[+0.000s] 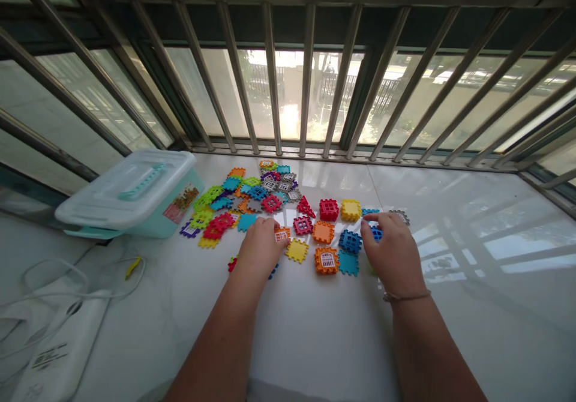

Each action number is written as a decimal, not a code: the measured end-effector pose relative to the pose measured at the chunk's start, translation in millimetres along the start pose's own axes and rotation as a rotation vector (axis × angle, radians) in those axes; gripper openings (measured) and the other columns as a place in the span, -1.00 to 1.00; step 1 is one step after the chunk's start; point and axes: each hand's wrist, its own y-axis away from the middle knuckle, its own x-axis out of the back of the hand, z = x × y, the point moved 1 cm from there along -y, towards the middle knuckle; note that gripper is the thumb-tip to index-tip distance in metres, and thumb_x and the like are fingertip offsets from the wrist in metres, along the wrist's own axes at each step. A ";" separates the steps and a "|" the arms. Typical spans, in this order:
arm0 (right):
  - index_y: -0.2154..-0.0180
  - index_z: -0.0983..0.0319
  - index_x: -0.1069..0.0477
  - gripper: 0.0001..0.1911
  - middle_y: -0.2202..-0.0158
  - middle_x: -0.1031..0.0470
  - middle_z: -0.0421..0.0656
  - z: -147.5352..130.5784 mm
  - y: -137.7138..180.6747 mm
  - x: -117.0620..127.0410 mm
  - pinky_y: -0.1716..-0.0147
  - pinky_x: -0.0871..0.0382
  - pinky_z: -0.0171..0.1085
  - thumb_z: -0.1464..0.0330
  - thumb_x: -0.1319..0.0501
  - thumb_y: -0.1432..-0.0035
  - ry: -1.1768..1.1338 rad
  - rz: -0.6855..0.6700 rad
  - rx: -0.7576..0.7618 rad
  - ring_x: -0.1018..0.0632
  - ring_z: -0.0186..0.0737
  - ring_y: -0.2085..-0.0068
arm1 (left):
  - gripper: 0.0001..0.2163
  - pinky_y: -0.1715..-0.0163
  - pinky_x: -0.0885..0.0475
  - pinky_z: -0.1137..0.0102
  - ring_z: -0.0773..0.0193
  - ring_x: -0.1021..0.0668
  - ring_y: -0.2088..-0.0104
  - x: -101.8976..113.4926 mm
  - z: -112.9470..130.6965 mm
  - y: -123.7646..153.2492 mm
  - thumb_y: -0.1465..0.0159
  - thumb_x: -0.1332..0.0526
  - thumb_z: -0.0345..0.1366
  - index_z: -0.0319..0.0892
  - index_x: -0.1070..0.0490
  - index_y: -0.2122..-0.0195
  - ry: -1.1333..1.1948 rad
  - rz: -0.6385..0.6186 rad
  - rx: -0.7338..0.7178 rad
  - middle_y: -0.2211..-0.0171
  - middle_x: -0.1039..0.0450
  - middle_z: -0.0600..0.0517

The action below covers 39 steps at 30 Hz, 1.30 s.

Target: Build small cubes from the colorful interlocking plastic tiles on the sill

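Several flat, toothed plastic building tiles in many colours lie spread on a white glossy sill (315,342). My left hand (258,246) rests palm down on the tiles, its fingertips closed on an orange tile with a white window (282,234). My right hand (391,249) is curled over a blue tile (376,233), fingers pinching it. Between the hands lie a yellow tile (297,250), an orange window tile (326,260), a blue grid tile (350,241) and a light blue tile (348,264). A red cube (329,209) and a yellow cube (350,210) stand behind them.
A pale teal storage box with a translucent lid (135,193) stands at the left. A white power strip with cables (58,342) lies at the near left. Metal window bars (270,78) rise along the far edge. A heap of tiles (252,195) sits beside the box.
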 end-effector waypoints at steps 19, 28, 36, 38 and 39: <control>0.12 0.18 -0.55 -0.88 0.16 -0.65 -0.12 -40.7 7.3 0.3 0.14 -0.44 -0.17 0.31 -0.24 -0.48 -0.284 -0.076 0.146 -0.64 -0.13 0.21 | -0.60 0.31 -0.46 0.36 0.21 -0.60 0.35 0.3 25.4 8.5 -0.22 -0.49 0.02 -0.08 -0.42 0.14 0.994 -0.093 0.054 0.36 -0.63 0.06; -0.08 0.15 -0.51 -0.78 -0.03 -0.61 -0.01 -71.4 15.5 -2.4 -0.03 -0.57 -0.06 0.28 -0.33 -0.46 -0.412 -0.137 0.311 -0.65 0.01 -0.04 | -0.48 0.17 -0.60 0.34 0.26 -0.69 0.29 -8.1 44.8 17.4 -0.12 -0.63 -0.03 -0.19 -0.52 0.05 1.399 -0.269 0.063 0.21 -0.72 -0.07; -0.11 0.14 -0.56 -0.73 -0.15 -0.53 0.05 -65.5 17.2 -8.1 -0.14 -0.60 0.04 0.27 -0.37 -0.43 -0.338 -0.096 0.264 -0.63 0.08 -0.15 | -0.49 0.00 -0.64 0.32 0.24 -0.71 0.14 -9.4 53.9 24.6 -0.18 -0.59 0.00 -0.22 -0.58 -0.01 1.496 -0.370 0.050 0.10 -0.70 -0.09; -0.12 0.15 -0.56 -0.72 -0.16 -0.52 0.06 -65.9 17.5 -8.3 -0.15 -0.60 0.05 0.29 -0.37 -0.43 -0.340 -0.100 0.260 -0.63 0.08 -0.15 | -0.49 -0.02 -0.63 0.31 0.23 -0.71 0.12 -8.8 54.6 25.0 -0.20 -0.59 0.00 -0.21 -0.59 -0.03 1.490 -0.381 0.035 0.08 -0.70 -0.10; -0.12 0.16 -0.56 -0.72 -0.17 -0.52 0.07 -66.2 17.6 -8.5 -0.15 -0.60 0.06 0.29 -0.37 -0.43 -0.343 -0.103 0.259 -0.63 0.09 -0.15 | -0.49 -0.03 -0.63 0.31 0.22 -0.72 0.11 -8.6 54.7 25.0 -0.20 -0.59 0.00 -0.21 -0.58 -0.03 1.483 -0.386 0.029 0.08 -0.70 -0.10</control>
